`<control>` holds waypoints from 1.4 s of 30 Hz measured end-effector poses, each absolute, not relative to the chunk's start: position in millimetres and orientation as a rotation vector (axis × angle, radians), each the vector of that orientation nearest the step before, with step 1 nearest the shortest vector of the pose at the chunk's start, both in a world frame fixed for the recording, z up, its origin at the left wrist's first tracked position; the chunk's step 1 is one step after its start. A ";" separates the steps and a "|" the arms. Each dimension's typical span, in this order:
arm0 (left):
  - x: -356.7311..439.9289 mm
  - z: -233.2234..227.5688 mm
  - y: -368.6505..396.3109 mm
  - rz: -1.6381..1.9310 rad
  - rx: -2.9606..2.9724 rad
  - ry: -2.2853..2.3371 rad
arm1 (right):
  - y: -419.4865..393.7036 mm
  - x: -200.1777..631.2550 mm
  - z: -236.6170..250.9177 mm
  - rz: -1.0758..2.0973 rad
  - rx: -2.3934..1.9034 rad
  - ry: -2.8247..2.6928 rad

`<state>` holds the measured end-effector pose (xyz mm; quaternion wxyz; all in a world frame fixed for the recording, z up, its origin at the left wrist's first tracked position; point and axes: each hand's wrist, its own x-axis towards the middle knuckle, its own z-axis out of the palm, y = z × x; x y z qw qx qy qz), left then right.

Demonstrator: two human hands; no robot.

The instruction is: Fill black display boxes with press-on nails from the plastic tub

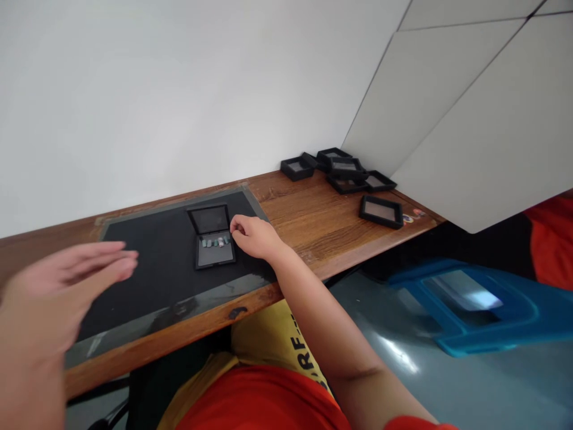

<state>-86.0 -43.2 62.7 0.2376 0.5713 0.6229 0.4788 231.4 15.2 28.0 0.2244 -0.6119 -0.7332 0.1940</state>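
Open black case, greenish pieces inside

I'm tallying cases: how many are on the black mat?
1: an open case, beside the right hand. The left hand hides part of the black mat.

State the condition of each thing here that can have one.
Near case: open, lid raised
Small pieces: in a row inside it
Left hand: raised, fingers extended
Right hand: fingers curled at the case
Black mat: flat
Separate black box: lying flat
Far black boxes: partly stacked
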 end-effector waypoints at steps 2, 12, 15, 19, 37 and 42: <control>-57.1 48.9 -18.6 1.179 1.400 1.589 | 14.9 231.6 28.3 0.545 -1.686 -2.021; -12.9 -10.3 17.0 1.165 1.361 1.291 | 14.9 229.7 24.2 0.584 -1.640 -2.027; -16.5 -11.8 13.7 1.228 1.339 1.274 | 14.5 228.2 24.4 0.629 -1.573 -2.026; -12.1 -6.0 12.2 1.221 1.241 1.249 | 14.9 227.9 23.9 0.654 -1.468 -2.020; -2.8 -1.9 5.9 1.069 1.284 0.982 | 12.4 216.3 15.8 0.805 -0.803 -2.057; -3.7 -2.7 6.1 1.050 1.285 0.990 | 13.2 216.2 16.5 0.776 -0.870 -2.061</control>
